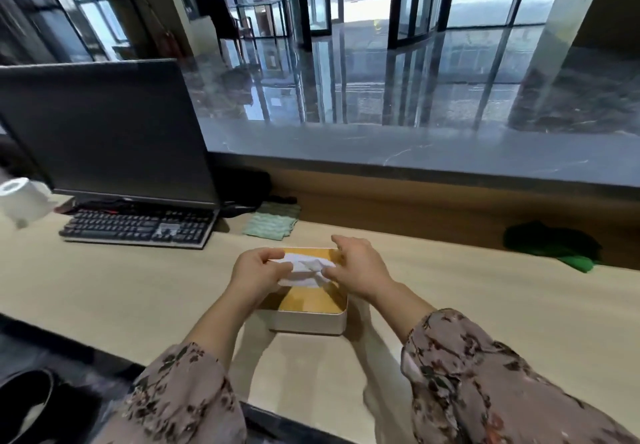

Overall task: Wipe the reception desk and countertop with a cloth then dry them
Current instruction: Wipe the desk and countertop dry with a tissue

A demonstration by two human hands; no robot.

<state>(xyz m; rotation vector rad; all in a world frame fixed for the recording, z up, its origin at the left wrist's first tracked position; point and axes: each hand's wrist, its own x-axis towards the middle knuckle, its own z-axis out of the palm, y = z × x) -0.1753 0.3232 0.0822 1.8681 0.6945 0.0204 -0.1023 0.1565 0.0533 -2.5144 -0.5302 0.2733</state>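
Pinching a white tissue (305, 269) from both ends, left hand (258, 275) and right hand (360, 270), fingers curled on it, hold it just over the box (311, 320) on the desk (104, 287). The pale cloth (273, 223) lies folded behind, beside the keyboard (138, 228); the dark cloth (554, 242) sits well right, under the countertop (415, 149).

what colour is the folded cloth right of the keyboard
The folded cloth is pale green, wavy-ribbed; the head view shows it.
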